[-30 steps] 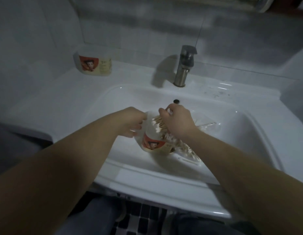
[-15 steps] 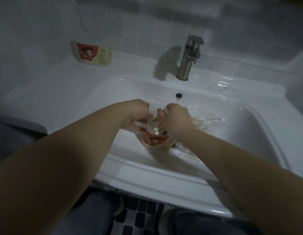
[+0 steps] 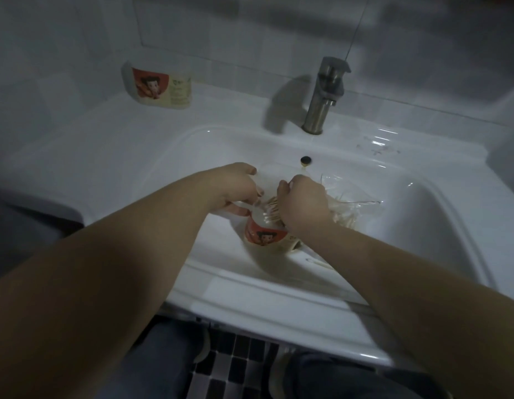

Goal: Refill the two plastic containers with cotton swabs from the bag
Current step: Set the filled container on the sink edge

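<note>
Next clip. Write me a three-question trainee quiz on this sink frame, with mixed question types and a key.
1. True or false: both labelled containers stand inside the sink.
2. What does the right hand grip? A) a toothbrush B) a bundle of cotton swabs C) a sponge
3. Fill in: the clear bag lies in the sink on the person's ____ side of the near container.

Key: 1 false, the far container stands on the counter by the wall. 2 B. 3 right.
</note>
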`<state>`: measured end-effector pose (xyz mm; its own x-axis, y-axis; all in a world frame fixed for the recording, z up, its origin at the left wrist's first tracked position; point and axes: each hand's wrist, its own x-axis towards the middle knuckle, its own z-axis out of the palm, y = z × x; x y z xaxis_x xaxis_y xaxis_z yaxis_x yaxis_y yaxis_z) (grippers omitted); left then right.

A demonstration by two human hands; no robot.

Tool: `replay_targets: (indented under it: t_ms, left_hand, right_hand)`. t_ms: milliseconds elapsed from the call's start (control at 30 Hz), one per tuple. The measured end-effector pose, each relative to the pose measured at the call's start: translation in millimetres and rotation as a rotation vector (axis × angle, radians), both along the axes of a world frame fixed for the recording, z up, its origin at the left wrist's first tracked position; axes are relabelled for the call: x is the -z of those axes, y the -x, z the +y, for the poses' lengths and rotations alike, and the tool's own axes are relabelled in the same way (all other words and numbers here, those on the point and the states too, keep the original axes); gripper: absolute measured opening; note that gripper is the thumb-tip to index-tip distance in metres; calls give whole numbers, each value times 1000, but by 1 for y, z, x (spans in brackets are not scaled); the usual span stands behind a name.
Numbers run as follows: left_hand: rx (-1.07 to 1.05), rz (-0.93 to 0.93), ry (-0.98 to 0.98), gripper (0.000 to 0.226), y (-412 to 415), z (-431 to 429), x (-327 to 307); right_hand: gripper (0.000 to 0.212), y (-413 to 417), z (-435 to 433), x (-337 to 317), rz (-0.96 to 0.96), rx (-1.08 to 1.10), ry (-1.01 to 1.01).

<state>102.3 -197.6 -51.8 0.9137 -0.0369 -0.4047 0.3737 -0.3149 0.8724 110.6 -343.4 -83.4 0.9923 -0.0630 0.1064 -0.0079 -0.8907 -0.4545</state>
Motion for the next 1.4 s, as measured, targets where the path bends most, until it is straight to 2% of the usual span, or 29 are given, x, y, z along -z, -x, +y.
replay_targets:
  t_ms: [267,433,633,767,833,933,1000,1100,1167,1267,1333,1400]
  left_hand:
    - [16,-12,-9,76,-2,0,2]
    - [26,2,2,73,-4,2,5]
    - [24,-3,4,68,-2,1,4]
    - [25,-10,-32,67,-2,2,3]
    - [28,-8,-48,60,-3,2,2]
    - [-16,1,-49,49,-3,0,0]
    - [-37,10,-33,46,-2,-1,0]
    - [-52,14,-21,37,0,-1,-2]
    - [-56,23,-27,27,1,-2,-4]
    - [-73,26,-16,25,0,-1,-3]
    - [-83,30,7,24,0,0,-3]
    - [-81,12,10,22,0,-1,-5]
  right_hand:
    - [37,-1,-2,0,39,56,-32]
    - [32,-1,1,1,30,54,49]
    - [32,7,8,-3,-31,-134,154]
    - [33,13,6,-9,-12,-267,224]
    - [36,16,5,-14,7,-307,197]
    - [46,23,-1,-18,40,-347,150]
    - [58,28,-4,-15,43,-440,267]
    - [100,41,-4,-13,166,-609,404]
    - [108,45,-4,-10,302,-675,465]
    - [110,43,-3,-8,364,-700,453]
    - [106,41,-5,-14,372,-705,363]
    - [84,39,-12,-28,321,-684,201]
